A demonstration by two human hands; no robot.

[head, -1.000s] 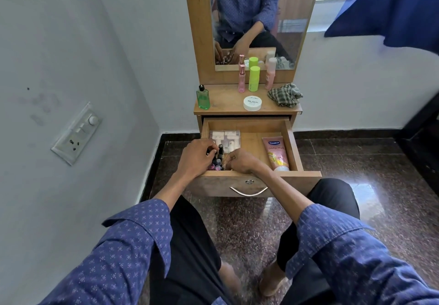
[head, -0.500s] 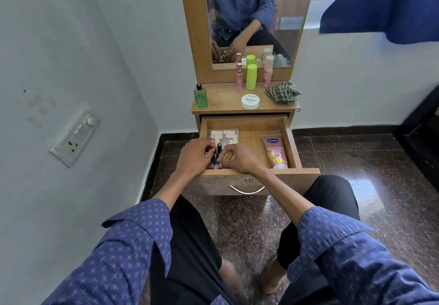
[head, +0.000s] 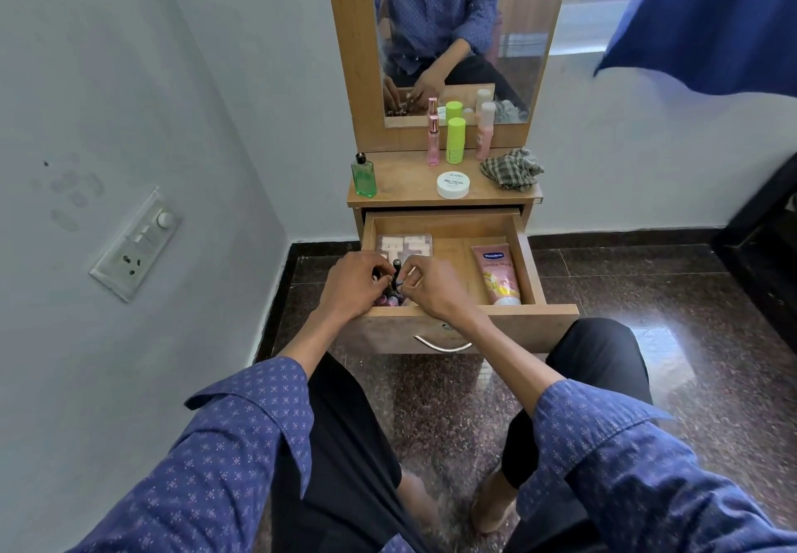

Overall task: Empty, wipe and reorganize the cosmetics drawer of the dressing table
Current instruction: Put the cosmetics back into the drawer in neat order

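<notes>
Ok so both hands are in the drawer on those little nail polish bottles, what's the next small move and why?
Probably lift the nail polish bottles out and stand them on the tabletop. The left hand and right hand are gathered around them at the front left of the drawer, which also holds a pink tube and a sponge pack to clear before wiping.

- A pink tube (head: pixel 497 273) lies at the right side of the open drawer (head: pixel 528 259). Near its far end, a dark blue badge reads "Vaseline". Below that is larger lettering that begins "Gluta-Hya"; the rest, along with the smaller print nearer the cap, cannot be read.
- A round white jar (head: pixel 453 185) stands on the counter (head: pixel 401 190) above the drawer. Its lid reads "NAIL POLISH", with smaller print above and below too small to read.
</notes>
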